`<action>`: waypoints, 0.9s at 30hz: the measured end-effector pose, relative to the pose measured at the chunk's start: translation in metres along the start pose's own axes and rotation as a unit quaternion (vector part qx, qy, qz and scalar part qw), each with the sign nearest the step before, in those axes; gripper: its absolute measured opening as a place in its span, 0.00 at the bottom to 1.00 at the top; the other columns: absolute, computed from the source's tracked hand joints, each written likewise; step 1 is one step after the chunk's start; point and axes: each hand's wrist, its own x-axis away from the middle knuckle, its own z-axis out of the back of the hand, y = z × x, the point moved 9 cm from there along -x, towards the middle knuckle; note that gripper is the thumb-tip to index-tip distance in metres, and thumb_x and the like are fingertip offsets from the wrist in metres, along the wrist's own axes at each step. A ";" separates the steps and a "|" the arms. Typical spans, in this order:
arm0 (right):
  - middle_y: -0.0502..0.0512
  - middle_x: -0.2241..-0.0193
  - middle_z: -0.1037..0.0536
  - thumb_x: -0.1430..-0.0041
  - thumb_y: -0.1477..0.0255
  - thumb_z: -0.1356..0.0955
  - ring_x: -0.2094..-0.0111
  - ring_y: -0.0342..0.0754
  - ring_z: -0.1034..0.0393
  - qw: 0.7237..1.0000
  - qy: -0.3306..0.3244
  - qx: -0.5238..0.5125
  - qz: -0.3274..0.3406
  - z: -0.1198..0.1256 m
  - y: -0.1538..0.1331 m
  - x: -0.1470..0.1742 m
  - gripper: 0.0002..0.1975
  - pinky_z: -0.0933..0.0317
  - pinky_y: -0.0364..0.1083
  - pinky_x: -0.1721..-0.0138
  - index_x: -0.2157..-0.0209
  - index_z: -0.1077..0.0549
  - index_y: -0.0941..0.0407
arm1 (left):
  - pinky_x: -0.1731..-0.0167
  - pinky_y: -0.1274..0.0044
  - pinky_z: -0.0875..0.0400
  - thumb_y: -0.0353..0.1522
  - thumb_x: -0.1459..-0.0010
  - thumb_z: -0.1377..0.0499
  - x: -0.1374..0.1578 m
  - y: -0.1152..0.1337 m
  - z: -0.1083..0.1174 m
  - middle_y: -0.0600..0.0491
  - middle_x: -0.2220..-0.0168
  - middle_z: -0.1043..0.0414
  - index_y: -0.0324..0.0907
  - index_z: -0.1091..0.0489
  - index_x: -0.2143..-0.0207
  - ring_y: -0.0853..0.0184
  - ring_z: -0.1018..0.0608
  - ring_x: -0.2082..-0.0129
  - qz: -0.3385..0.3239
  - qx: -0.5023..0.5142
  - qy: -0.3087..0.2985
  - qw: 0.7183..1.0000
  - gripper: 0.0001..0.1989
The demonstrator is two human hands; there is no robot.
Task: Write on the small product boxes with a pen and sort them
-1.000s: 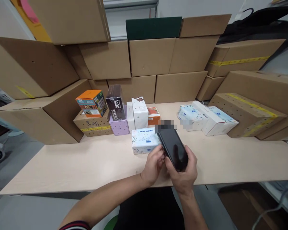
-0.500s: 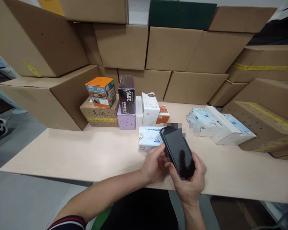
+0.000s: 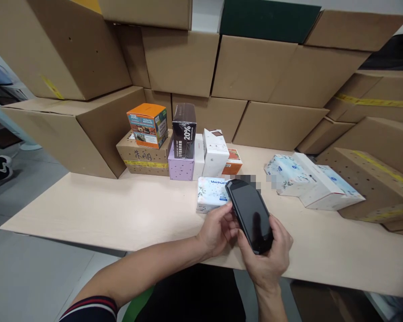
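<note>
A black rugged smartphone (image 3: 250, 212) is held tilted above the front part of the table, its dark screen facing up with a reflection on it. My right hand (image 3: 272, 250) wraps its lower end, thumb on one side and fingers on the other. At the left edge, my left hand (image 3: 218, 230) is closed against the phone, thumb near its upper side and fingers curled partly beneath. Just behind the phone lies a light blue and white tissue pack (image 3: 211, 194), its right part covered by the phone.
A spotted carton (image 3: 144, 154) bears an orange box (image 3: 147, 125). Beside it a dark brown box (image 3: 184, 134) tops a purple box (image 3: 180, 167), near a white box (image 3: 216, 154). More tissue packs (image 3: 289, 174) lie right on the table (image 3: 97, 210). Stacked cardboard boxes (image 3: 251, 71) wall the back.
The view has shifted and tilted slightly, so the boxes and table appear moved. Both hands keep the same hold on the smartphone.
</note>
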 end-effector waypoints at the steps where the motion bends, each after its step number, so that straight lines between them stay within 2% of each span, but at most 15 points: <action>1: 0.71 0.49 0.28 0.50 0.66 0.24 0.49 0.65 0.30 1.000 0.002 0.004 0.004 0.000 -0.001 0.000 0.40 0.34 0.65 0.51 0.37 0.39 0.59 | 0.68 0.78 0.29 0.44 0.51 0.32 0.000 0.000 0.000 0.48 0.66 0.23 0.36 0.24 0.59 0.69 0.24 0.71 -0.001 0.000 0.000 1.000 0.23; 15: 0.72 0.49 0.28 0.50 0.66 0.24 0.49 0.66 0.31 1.000 0.004 0.019 0.014 0.000 -0.006 -0.001 0.43 0.34 0.65 0.51 0.36 0.41 0.59 | 0.66 0.77 0.28 0.42 0.49 0.35 0.000 0.001 0.000 0.49 0.66 0.22 0.37 0.24 0.62 0.68 0.23 0.70 0.006 0.017 0.014 1.000 0.18; 24: 0.72 0.48 0.28 0.51 0.66 0.24 0.49 0.67 0.30 1.000 0.002 0.023 0.013 0.000 -0.004 0.003 0.46 0.34 0.66 0.52 0.34 0.43 0.60 | 0.64 0.76 0.28 0.42 0.51 0.34 -0.001 0.000 0.001 0.48 0.63 0.22 0.37 0.24 0.62 0.67 0.23 0.68 0.012 0.025 0.032 0.999 0.19; 27: 0.73 0.48 0.28 0.52 0.66 0.23 0.49 0.67 0.30 1.000 0.005 0.022 0.015 0.000 -0.003 0.004 0.47 0.35 0.66 0.51 0.34 0.42 0.60 | 0.68 0.78 0.30 0.45 0.53 0.34 -0.002 0.000 0.002 0.48 0.65 0.23 0.37 0.25 0.62 0.69 0.24 0.70 0.007 0.003 0.029 1.000 0.23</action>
